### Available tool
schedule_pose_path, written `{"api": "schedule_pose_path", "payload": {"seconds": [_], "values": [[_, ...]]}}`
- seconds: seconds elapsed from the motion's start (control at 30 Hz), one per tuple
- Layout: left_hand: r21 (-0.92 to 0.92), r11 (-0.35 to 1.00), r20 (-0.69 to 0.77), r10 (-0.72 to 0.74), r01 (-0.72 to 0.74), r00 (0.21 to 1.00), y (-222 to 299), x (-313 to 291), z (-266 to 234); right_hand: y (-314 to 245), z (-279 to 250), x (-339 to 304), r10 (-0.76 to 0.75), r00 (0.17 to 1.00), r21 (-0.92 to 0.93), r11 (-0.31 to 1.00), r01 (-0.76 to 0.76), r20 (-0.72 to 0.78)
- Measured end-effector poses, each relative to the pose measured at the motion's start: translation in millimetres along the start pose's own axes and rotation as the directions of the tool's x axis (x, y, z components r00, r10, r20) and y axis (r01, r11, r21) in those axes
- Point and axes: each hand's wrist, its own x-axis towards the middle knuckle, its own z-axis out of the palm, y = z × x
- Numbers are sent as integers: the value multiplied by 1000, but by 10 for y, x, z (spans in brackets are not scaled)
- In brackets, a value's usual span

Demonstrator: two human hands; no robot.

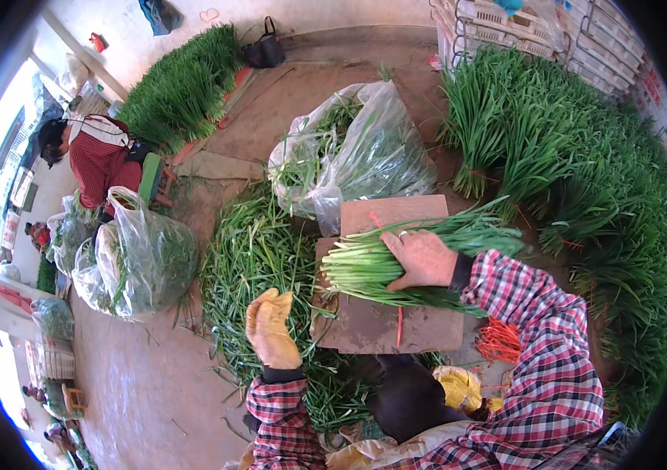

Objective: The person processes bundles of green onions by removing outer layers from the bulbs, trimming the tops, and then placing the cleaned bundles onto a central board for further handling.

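Note:
A bunch of garlic chives (pixel 353 262) lies across a brown board (pixel 357 329), pale stem ends to the left and green leaves to the right. Over its middle is my right hand (pixel 421 260), a ring on one finger, thumb and fingers spanning the stems and gripping them. A red tie (pixel 399 327) crosses the board and shows below and above the bunch. Left of the board hovers my left hand (pixel 272 330), its fingers in yellowish covering, loosely bent and apart from the bunch. Nothing shows in it. Beneath it spreads a heap of loose leaves (pixel 232 258).
A clear plastic bag (pixel 376 157) of greens stands beyond the board. Tied chive bunches (pixel 553 157) crowd the right side, with red ties (pixel 498 341) near my right forearm. Filled bags (pixel 153 251) and a bending person (pixel 99 160) are at left. White crates (pixel 506 23) stack behind.

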Motion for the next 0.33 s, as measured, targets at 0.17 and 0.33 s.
{"api": "schedule_pose_path", "payload": {"seconds": [0.17, 0.33], "values": [[383, 782, 269, 415, -492, 869, -414, -145, 407, 62, 360, 47, -31, 999, -14, 999, 30, -41], [463, 116, 811, 345, -879, 473, -615, -57, 1049, 44, 324, 77, 27, 998, -27, 999, -26, 57]]}}
